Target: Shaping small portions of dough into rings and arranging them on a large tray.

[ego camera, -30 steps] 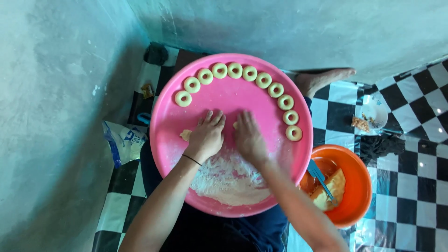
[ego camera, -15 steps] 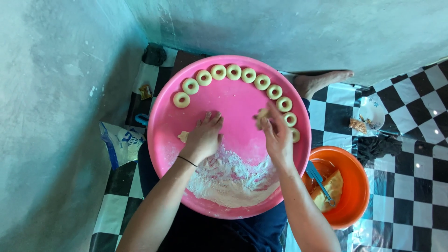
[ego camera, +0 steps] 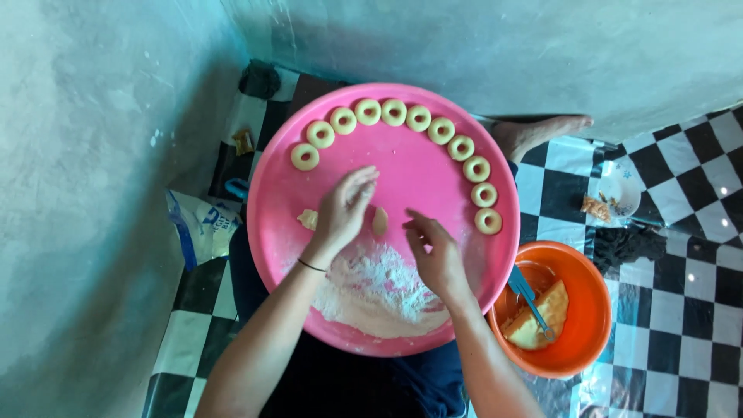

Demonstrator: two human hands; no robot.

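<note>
While hands (ego camera: pixel 387 232) shape dough (ego camera: pixel 380 220), white bag (ego camera: pixel 203 227) lies left.

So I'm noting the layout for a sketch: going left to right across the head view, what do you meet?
Flour bag → small dough scrap → left hand → oval dough piece → right hand → last dough ring → orange bowl → small white dish.

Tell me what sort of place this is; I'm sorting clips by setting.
Probably a home floor corner used for food preparation: a pink tray of dough rings and flour rests on the person's lap, over checkered flooring, beside bare plastered walls.
</note>
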